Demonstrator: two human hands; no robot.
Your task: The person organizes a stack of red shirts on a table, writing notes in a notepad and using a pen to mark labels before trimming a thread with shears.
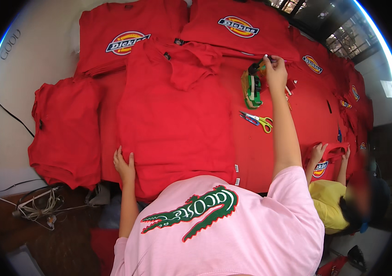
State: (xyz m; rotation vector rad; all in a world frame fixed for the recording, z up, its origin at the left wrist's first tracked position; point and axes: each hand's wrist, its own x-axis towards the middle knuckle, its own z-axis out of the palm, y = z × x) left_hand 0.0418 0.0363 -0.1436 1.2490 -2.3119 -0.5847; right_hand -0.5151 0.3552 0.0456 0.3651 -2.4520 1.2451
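Observation:
A red sweatshirt (pixel 177 124) lies spread flat in front of me, its neck opening at the far end. My left hand (pixel 124 166) rests on its near left edge with the fingers apart. Farther off to the right, my right hand (pixel 276 73) is closed in a pinch; a small white tip shows at the fingers, but what they hold is too small to name. Just left of that hand sits a green and black tape dispenser (pixel 252 89). Nearer me lie yellow-handled scissors (pixel 266 123), with a blue-handled cutting tool (pixel 249 118) beside them.
Folded red sweatshirts with round badge prints (pixel 131 25) are stacked along the far side. Another folded red garment (pixel 67 131) lies at the left. On the right, a co-worker in a yellow top (pixel 327 202) handles a red garment (pixel 336 149). Tangled cables (pixel 44 204) are at lower left.

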